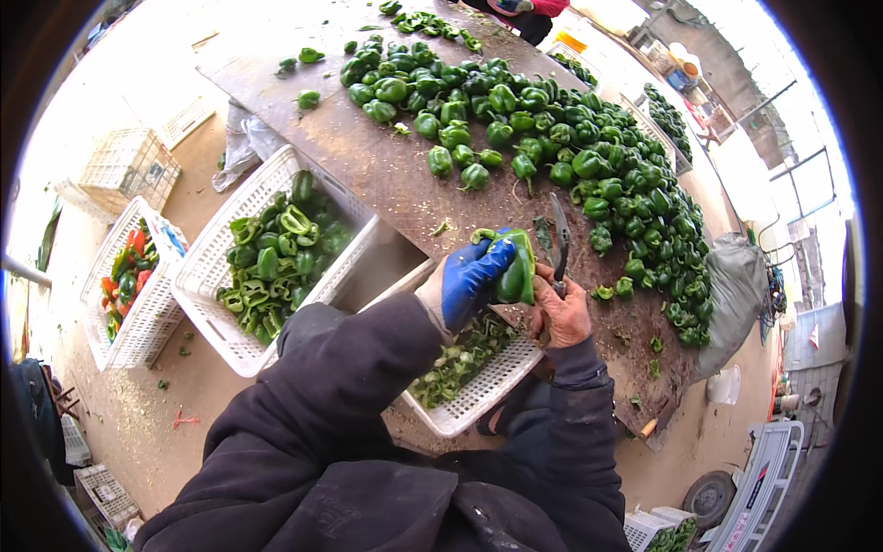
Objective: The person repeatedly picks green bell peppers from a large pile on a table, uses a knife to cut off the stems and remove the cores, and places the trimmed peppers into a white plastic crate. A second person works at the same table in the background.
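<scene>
My left hand [476,276], in a blue-coated work glove, grips a green bell pepper [516,276] that looks cut open along one side. The bare fingers of my right hand [560,314] hold a curved-blade knife [561,234] by its handle, blade pointing up and away from me. Those fingers are close against the pepper's right edge; whether they pull at it I cannot tell. Below both hands, a white plastic crate [476,407] holds pale and green pepper scraps [459,366]. A large heap of whole green peppers [552,131] covers much of the brown tabletop [414,200] ahead.
To the left, a white crate [207,303] holds cut and whole green peppers; beside it a smaller crate [141,345] has red and green ones. A grey sack [735,297] hangs at the table's right edge. At the far end is another person [534,17].
</scene>
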Demonstrator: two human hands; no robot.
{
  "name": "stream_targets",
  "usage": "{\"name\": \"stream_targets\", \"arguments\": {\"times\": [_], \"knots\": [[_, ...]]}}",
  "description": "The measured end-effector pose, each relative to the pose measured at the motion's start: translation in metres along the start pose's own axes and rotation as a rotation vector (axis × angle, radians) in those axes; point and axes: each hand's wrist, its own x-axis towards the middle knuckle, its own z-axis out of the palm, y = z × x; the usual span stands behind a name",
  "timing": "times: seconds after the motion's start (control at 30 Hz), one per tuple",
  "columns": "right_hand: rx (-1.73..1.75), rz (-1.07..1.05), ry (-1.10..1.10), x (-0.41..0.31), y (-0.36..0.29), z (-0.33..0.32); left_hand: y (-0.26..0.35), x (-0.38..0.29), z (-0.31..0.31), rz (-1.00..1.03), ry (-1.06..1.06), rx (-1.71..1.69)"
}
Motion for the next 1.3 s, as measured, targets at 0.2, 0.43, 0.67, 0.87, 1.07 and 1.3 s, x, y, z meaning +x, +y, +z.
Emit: {"name": "stream_targets", "arguments": {"times": [0.2, 0.43, 0.67, 0.87, 1.07, 1.3], "knots": [[-0.273, -0.213, 0.073, -0.004, 0.013, 0.003, -0.010, -0.007, 0.012, -0.079, 0.032, 0.143], [-0.885, -0.850, 0.179, -0.007, 0.004, -0.004, -0.021, -0.004, 0.016, -0.206, -0.076, 0.489], [-0.669, -0.486, 0.022, -0.019, 0.015, -0.013, -0.002, -0.008, 0.017, -0.310, -0.201, 0.714], [-0.479, -0.231, -0.080, -0.031, 0.010, -0.018, 0.025, -0.015, 0.028, -0.488, -0.321, 0.868], [-0.078, -0.077, -0.201, -0.054, -0.007, -0.031, 0.048, -0.036, 0.029, -0.373, -0.409, 0.932], [-0.265, -0.063, 0.121, -0.054, -0.012, -0.045, 0.098, -0.073, -0.025, -0.010, 0.000, 0.749]]}}
